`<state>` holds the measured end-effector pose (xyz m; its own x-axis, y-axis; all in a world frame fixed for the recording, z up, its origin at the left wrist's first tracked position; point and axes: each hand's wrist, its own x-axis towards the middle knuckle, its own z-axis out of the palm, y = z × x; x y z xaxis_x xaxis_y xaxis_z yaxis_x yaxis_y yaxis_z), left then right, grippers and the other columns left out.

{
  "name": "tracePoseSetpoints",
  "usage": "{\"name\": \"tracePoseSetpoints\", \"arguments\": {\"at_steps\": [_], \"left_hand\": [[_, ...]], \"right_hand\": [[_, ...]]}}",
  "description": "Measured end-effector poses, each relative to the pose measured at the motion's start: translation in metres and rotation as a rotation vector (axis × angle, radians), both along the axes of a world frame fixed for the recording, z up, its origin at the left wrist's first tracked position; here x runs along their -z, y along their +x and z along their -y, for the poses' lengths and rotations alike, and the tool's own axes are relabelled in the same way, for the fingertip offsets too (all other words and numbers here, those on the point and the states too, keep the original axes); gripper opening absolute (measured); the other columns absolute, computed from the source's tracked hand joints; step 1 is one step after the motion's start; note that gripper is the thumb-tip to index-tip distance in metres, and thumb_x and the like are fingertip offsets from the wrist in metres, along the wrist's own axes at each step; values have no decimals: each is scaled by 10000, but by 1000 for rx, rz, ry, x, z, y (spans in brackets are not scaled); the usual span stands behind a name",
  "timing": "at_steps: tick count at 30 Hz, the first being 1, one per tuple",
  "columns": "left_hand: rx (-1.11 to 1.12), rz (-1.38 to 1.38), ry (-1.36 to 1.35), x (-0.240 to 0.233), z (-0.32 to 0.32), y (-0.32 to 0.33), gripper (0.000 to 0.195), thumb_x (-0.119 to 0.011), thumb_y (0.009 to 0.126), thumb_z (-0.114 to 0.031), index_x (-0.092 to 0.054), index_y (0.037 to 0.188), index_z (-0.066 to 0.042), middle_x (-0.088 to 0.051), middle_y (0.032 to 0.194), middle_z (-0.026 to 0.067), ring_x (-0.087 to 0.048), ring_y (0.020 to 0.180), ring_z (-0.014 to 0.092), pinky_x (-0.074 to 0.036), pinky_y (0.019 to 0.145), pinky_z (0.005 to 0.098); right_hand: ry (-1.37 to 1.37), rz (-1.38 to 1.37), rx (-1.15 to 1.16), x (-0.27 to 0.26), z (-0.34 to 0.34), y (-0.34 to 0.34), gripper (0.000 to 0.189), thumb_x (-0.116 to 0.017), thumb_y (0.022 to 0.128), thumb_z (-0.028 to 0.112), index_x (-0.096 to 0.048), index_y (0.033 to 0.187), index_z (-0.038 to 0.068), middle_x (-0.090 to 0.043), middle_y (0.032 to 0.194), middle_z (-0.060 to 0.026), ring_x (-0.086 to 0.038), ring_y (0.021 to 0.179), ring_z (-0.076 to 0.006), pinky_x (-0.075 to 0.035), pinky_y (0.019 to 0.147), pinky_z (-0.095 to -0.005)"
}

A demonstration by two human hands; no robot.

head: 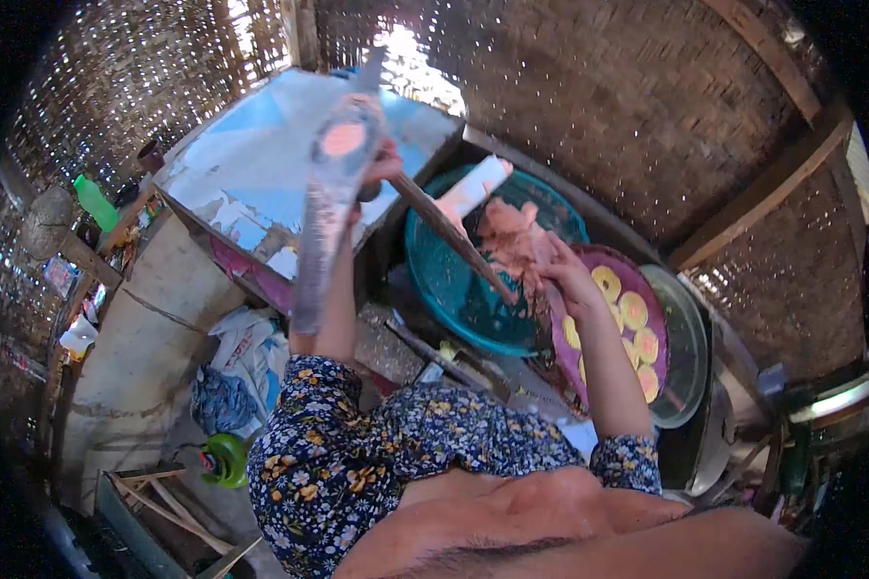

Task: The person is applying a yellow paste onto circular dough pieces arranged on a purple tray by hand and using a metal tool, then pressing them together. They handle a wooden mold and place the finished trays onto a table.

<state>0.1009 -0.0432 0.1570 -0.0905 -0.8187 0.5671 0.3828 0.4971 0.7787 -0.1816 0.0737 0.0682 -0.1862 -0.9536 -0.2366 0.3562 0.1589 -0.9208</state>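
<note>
My left hand [384,165] grips a long grey metal tool [311,224], blurred, with pink paste [344,137] in its round opening. A dark wooden stick [452,235] runs from beside that hand down across the teal plastic basin [434,297]. Over the basin, my right hand [568,271] holds a pale flat strip [545,253], possibly a spatula, against a lump of pink dough-like paste [510,231]. A white cylinder [481,184] smeared with pink leans at the basin's far side. To the right, a round purple-lined tray [565,351] carries several yellow discs [634,310], some with pink centres.
A table with a worn blue-and-white cover [253,137] stands at left. Partly under the tray sits a clear round lid or basin [688,362]. Plastic bags [250,347] and a green gas cylinder [224,459] are on the floor at left. A woven wall [608,108] rises behind.
</note>
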Motion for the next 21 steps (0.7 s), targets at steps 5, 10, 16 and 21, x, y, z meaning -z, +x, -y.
{"name": "tracePoseSetpoints", "arguments": {"at_steps": [5,10,16,21], "left_hand": [[247,-260,-21,16,-2,22,266,-673,548,50,-581,795,10,-545,799,99,-590,686,263,-477,772,439],[323,-230,-86,20,-18,51,368,-635,571,-21,-543,927,-35,-474,868,94,-518,812,312,-370,906,542],[518,-249,-158,19,-24,61,284,-639,609,-93,-549,879,-94,-427,895,70,-514,828,288,-289,984,532],[717,-427,-233,20,-18,52,238,-627,603,-138,-531,816,-186,-401,907,37,-483,823,218,-219,1036,502]], "right_hand": [[327,289,50,102,42,-11,482,-426,774,-39,-325,1238,44,-539,764,-116,-537,537,-182,-471,464,-299],[437,69,296,177,61,22,426,-392,765,-44,-351,1185,18,-513,725,-130,-522,511,-250,-461,438,-361],[497,-678,102,142,25,44,409,-514,765,139,-501,1154,12,-539,1112,-170,-603,834,-290,-499,604,-397],[-45,-60,-248,31,-14,72,627,-440,849,471,-374,1261,3,-461,1227,-147,-432,1137,-241,-339,952,-356]]}}
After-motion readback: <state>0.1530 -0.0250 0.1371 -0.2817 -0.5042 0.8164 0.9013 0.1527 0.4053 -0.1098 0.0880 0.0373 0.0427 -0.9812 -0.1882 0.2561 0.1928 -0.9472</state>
